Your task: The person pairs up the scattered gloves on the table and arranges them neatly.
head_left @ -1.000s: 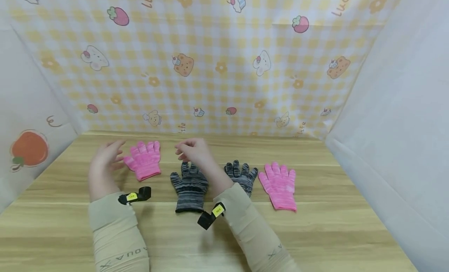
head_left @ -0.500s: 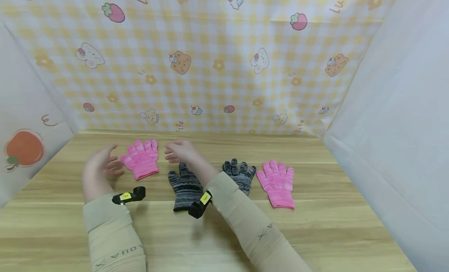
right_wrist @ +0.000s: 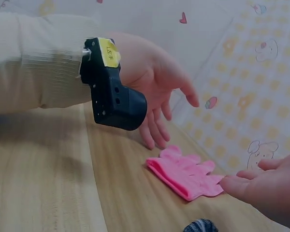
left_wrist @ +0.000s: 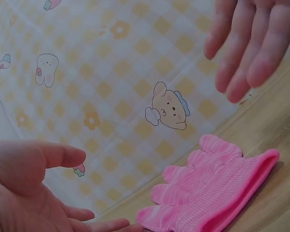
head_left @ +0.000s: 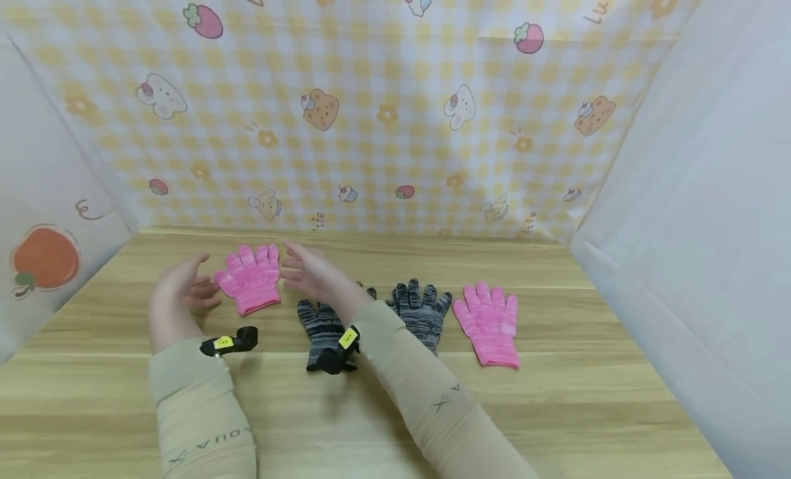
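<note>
A pink knitted glove (head_left: 250,280) lies flat at the back left of the table, fingers pointing away. My left hand (head_left: 179,294) is at its left side, fingers relaxed; I cannot tell whether the fingertips touch the glove's thumb. On the glove's other side my right hand (head_left: 315,276) hovers with fingers extended, holding nothing. In the left wrist view, the right hand (left_wrist: 256,43) is above the pink glove (left_wrist: 208,188). Under my right forearm lies a grey-black striped glove (head_left: 321,331), partly hidden by the wrist and its camera.
Farther right lie a second striped glove (head_left: 423,314), partly covered by the right sleeve, and another pink glove (head_left: 491,324). A yellow checked cloth (head_left: 389,122) hangs behind the wooden table (head_left: 575,410). White cloth walls (head_left: 698,191) stand at the sides.
My right hand has moved left toward the left pink glove, and its curled fingers have straightened. The left hand has shifted only slightly. The gloves lie as before.
</note>
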### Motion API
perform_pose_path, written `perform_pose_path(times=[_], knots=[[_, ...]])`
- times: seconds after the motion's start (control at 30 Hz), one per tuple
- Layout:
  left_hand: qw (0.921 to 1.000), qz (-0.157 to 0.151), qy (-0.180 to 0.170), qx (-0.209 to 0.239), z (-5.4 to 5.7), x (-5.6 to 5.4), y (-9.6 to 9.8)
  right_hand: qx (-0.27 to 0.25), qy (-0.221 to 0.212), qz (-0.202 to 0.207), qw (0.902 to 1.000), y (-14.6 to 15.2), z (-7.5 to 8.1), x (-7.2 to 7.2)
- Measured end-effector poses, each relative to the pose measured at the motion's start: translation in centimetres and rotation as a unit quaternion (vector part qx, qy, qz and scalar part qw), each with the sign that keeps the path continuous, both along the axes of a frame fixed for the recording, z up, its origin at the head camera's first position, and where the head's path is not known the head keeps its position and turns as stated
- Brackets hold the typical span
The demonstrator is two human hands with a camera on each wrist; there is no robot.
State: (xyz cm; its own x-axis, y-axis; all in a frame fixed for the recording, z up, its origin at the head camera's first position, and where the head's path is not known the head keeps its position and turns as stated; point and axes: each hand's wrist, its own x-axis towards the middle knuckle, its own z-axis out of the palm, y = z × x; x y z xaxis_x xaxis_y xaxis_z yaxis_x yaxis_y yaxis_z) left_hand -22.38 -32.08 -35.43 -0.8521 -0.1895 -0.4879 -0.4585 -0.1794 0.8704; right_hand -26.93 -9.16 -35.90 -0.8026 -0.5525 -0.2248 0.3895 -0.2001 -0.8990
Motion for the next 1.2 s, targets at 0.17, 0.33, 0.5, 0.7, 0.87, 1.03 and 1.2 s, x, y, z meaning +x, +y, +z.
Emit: perform_pose_path(times=[0.17,0.33,0.5,0.7,0.87,1.03,1.2], knots=[[0.9995,0.007,-0.016,0.027,0.0,-0.1,0.0,-0.019,-0.034,-0.003,0.9992,-0.4,-0.8,0.0],[0.9979,0.022,-0.031,0.053,-0.1,0.0,0.1,-0.030,-0.060,-0.007,0.9978,-0.9,-1.5,0.2],[0.9959,0.032,-0.037,0.076,-0.1,0.0,0.4,-0.030,-0.077,-0.016,0.9964,-1.3,-2.0,0.3],[0.9950,0.032,-0.043,0.084,-0.1,-0.3,0.6,-0.029,-0.080,-0.030,0.9959,-1.5,-2.2,0.4],[0.9945,0.021,-0.052,0.088,-0.3,-0.7,0.8,-0.028,-0.077,-0.031,0.9962,-1.6,-2.1,0.4],[0.9961,0.017,-0.049,0.070,-0.6,-0.9,0.9,-0.032,-0.087,-0.033,0.9952,-1.6,-2.3,0.4],[0.9960,0.003,-0.049,0.074,-0.8,-1.0,0.8,-0.039,-0.096,-0.038,0.9939,-1.7,-2.4,0.4]])
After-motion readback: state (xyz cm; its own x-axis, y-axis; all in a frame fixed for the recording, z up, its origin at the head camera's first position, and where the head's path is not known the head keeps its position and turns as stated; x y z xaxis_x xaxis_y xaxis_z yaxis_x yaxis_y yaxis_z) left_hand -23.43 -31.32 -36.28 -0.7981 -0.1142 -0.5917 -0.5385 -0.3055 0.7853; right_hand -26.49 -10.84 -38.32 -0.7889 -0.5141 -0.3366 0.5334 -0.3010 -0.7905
